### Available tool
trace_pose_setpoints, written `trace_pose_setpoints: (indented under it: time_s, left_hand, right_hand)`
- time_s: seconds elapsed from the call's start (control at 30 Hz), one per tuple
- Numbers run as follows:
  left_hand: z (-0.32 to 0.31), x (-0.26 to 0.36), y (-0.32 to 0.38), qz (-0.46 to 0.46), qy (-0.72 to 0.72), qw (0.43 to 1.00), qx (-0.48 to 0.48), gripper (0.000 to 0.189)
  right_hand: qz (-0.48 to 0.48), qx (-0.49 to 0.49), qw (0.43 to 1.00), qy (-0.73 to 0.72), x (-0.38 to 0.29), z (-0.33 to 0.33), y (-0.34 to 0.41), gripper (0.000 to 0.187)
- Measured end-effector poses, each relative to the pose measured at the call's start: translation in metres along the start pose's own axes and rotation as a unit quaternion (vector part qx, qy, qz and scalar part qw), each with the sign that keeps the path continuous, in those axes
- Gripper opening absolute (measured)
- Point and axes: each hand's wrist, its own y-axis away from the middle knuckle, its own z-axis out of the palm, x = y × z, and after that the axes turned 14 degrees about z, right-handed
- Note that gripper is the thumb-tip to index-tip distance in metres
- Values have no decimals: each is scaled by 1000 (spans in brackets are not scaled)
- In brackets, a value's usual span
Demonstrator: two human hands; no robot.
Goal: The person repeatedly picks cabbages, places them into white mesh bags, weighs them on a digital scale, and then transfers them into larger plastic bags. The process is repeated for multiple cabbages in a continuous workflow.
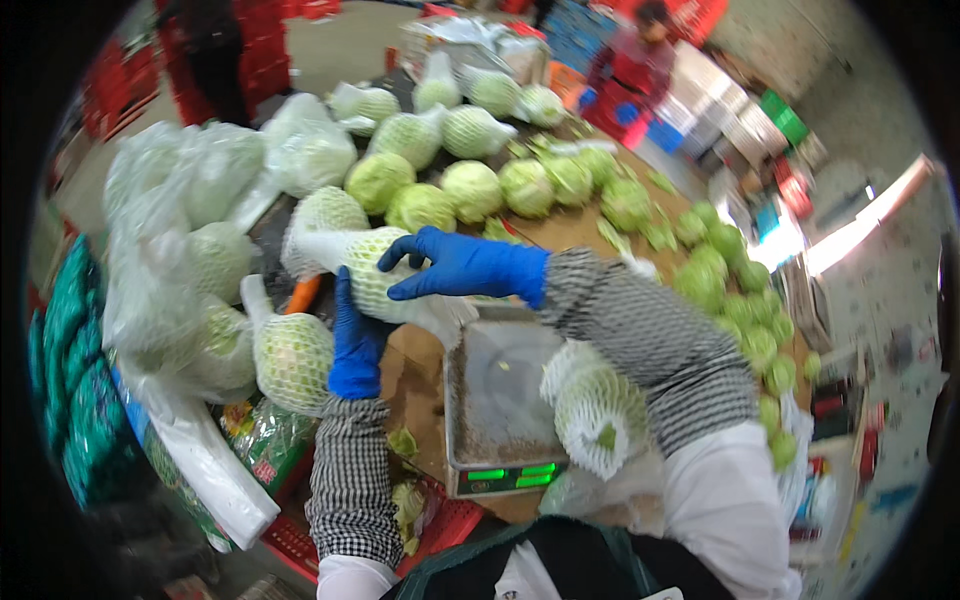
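Note:
A cabbage in a white foam net (pixel 367 274) is held between my two blue-gloved hands, above the table left of the scale. My left hand (pixel 358 337) supports it from below and the left, thumb up along its side. My right hand (pixel 431 266) rests on its right side with curved fingers. Another netted cabbage (pixel 294 360) lies left of my left wrist, and one more (pixel 326 214) sits just behind the held one. A carrot (pixel 304 294) shows between them. The digital scale (pixel 502 397) has a bare metal pan. Right of it lies a netted cabbage (pixel 600 420) under my right forearm.
Bare cabbages (pixel 471 191) line the table's back and right side. Bagged cabbages (pixel 180 180) pile at the left, near a roll of plastic bags (pixel 214 465). A red crate (pixel 450 525) stands at the near edge. Another person (pixel 630 75) in a red apron stands beyond the table.

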Motion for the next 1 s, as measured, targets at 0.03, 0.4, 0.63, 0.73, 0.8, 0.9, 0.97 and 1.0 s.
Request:
trace_pose_setpoints:
  time_s: [0.03,0.4,0.63,0.73,0.8,0.9,0.97,1.0]
  left_hand:
    - [27,2,20,-3,-29,998,-51,69]
    - [79,-106,89,16,-510,842,-172,57]
    - [106,-54,146,222,-638,709,-204,34]
    - [154,-66,244,209,-633,671,-324,20]
    - [169,-108,292,138,-587,642,-474,49]
    - [171,-169,334,174,-700,460,-518,88]
    - [145,-179,351,179,-756,382,-501,81]
    - [127,-173,362,168,-765,397,-479,76]
  right_hand:
    - [-4,25,1000,-12,-9,-4,39,53]
    - [121,360,884,-273,68,44,288,33]
    - [256,367,893,55,102,114,465,77]
    - [358,299,863,195,144,152,487,74]
    - [348,309,866,183,190,189,482,52]
    - [145,324,926,126,135,224,475,34]
    - [102,255,941,200,86,220,501,32]
    - [137,212,941,224,82,218,516,32]
